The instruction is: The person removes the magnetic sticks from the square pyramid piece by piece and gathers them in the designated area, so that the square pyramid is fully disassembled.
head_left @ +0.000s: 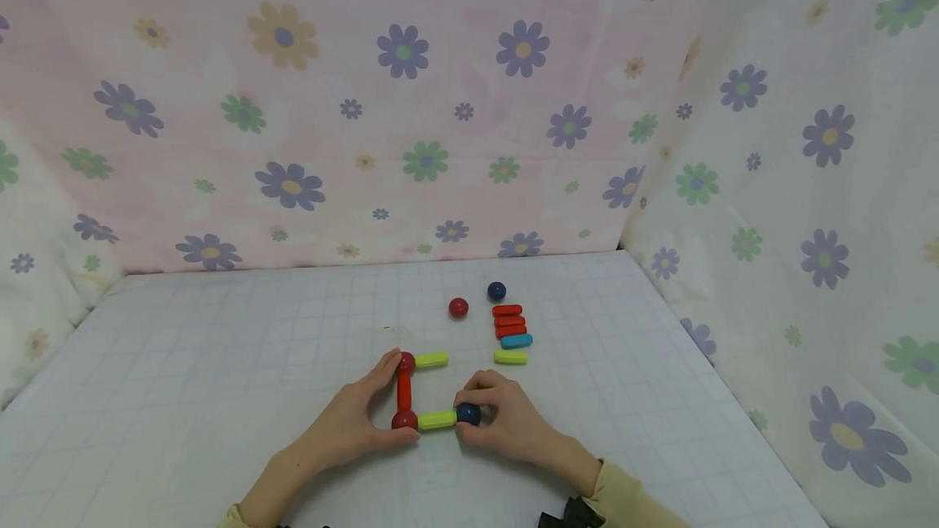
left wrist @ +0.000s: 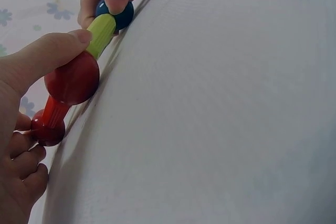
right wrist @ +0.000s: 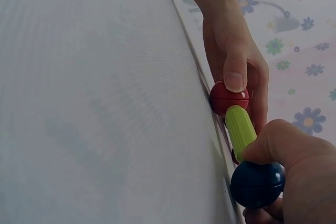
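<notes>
A U-shaped piece of toy balls and sticks lies on the table. Its left side is a red stick point(head_left: 404, 391) between an upper red ball point(head_left: 407, 362) and a lower red ball point(head_left: 404, 420). Yellow-green sticks extend rightward from both, the upper stick point(head_left: 432, 359) ending free. My left hand point(head_left: 350, 418) holds this red side, thumb at the lower ball and fingers at the upper one. At the right end of the lower yellow-green stick point(head_left: 437, 420), my right hand point(head_left: 509, 418) pinches a dark blue ball point(right wrist: 257, 184), which touches the stick.
Beyond my right hand lie a loose red ball point(head_left: 458, 308) and a dark blue ball point(head_left: 496, 291). Nearby are three red sticks point(head_left: 509, 322), a blue stick point(head_left: 517, 341) and a yellow-green stick point(head_left: 510, 358). Flowered cloth point(head_left: 425, 210) hangs behind the white table point(head_left: 220, 349).
</notes>
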`<state>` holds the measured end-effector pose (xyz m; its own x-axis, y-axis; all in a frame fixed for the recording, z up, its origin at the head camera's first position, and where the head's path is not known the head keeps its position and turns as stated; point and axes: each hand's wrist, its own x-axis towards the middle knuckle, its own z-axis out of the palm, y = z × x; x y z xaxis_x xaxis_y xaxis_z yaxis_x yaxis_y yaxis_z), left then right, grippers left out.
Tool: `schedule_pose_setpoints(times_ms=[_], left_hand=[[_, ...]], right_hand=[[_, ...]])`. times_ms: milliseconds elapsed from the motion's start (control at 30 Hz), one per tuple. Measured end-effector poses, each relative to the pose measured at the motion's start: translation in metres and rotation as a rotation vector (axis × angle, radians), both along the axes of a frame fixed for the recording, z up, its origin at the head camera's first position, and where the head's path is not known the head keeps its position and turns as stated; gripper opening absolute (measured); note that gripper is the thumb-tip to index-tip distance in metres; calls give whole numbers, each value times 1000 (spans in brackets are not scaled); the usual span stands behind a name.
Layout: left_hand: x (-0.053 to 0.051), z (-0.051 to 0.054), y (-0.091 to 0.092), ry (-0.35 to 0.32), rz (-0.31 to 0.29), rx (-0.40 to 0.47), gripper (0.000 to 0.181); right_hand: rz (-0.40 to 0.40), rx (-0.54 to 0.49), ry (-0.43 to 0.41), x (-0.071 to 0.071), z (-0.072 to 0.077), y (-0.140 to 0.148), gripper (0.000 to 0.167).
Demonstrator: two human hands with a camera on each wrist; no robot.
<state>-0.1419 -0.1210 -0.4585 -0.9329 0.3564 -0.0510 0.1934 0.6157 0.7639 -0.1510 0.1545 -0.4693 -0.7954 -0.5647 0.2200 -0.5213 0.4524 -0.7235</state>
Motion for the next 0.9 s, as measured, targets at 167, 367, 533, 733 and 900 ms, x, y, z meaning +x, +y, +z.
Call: schedule_pose_setpoints(times_ms=[167,367,533,733,900], left_hand=[[0,0,1,-2,-2,-3,110],[0,0,1,2,-4,-7,110],[0,1,0,0,-5,-8,110],[0,2,-1,1,-7,-1,110],[0,2,-1,1,-7,-3,110]], right_hand=[[5,3,19,0,0,0,17],[12,6,21,-1,-1,0,17],[9,3,15,-1,-2,0,15],[-22,-13,49,-2,-3,1,13],[-111,-36,72,-3,-4,2,19]])
